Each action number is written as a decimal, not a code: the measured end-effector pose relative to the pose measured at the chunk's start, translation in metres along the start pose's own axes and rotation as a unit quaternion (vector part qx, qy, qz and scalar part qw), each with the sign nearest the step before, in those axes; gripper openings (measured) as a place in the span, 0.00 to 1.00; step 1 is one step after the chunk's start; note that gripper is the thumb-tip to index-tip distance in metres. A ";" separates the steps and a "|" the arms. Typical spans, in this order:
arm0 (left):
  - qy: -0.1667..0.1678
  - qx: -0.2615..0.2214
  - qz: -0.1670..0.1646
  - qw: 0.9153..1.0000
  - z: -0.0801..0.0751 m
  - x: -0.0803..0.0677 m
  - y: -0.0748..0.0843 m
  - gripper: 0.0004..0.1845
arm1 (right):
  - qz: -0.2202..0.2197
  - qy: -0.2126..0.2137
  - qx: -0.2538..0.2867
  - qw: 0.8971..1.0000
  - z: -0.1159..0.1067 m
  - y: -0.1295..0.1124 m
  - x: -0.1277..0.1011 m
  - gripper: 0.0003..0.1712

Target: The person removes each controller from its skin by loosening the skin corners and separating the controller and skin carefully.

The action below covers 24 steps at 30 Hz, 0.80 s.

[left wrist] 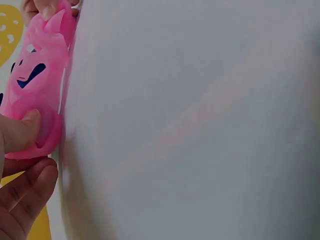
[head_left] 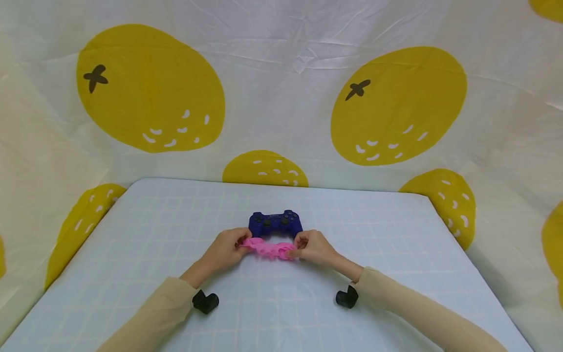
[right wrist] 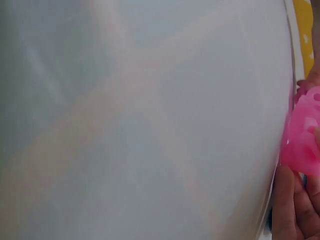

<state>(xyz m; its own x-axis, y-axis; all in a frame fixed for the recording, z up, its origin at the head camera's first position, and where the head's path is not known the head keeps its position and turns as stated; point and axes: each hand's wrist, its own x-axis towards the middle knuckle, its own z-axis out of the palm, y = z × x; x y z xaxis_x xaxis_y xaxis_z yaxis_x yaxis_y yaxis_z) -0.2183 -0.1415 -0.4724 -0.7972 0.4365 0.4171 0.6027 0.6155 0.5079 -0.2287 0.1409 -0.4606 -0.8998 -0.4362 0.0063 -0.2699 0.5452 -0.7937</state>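
Note:
A soft pink silicone controller cover [head_left: 266, 248] with cut-out holes is stretched sideways between both hands, low over the table. My left hand [head_left: 225, 248] pinches its left end; in the left wrist view the thumb presses on the pink rubber [left wrist: 42, 95] while fingers curl beneath. At the other end my right hand [head_left: 317, 248] pinches the cover, its fingers partly cut off at the edge of the right wrist view, beside the pink material [right wrist: 301, 150]. Just beyond the cover lies a dark blue game controller [head_left: 274, 224], sticks and buttons facing up; dark blue shows through the holes.
The table [head_left: 272, 313] wears a pale blue checked cloth. Behind it hangs a white curtain [head_left: 277, 98] printed with large yellow fruit. Black wrist cameras [head_left: 205, 302] sit at both sleeve cuffs.

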 end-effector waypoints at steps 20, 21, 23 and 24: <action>0.026 0.055 -0.066 0.996 0.001 -0.004 0.019 0.10 | -0.014 0.080 -0.055 0.995 0.014 -0.006 -0.009 0.18; 0.031 0.058 -0.074 0.995 0.001 -0.004 0.020 0.09 | -0.015 0.091 -0.059 0.994 0.015 -0.006 -0.010 0.17; 0.043 0.065 -0.085 0.993 0.001 -0.004 0.021 0.09 | -0.017 0.108 -0.060 0.992 0.016 -0.006 -0.010 0.17; 0.050 0.070 -0.089 0.992 0.002 -0.003 0.021 0.09 | -0.017 0.112 -0.055 0.992 0.016 -0.006 -0.010 0.17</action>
<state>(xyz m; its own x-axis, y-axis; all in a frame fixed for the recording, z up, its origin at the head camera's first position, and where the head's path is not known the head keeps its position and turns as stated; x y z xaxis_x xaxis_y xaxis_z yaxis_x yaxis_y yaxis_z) -0.2028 -0.1288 -0.4641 -0.8792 0.2491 0.4062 0.4358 0.7652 0.4739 -0.2120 0.1303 -0.4654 -0.9397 -0.2923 0.1776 -0.3266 0.6129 -0.7195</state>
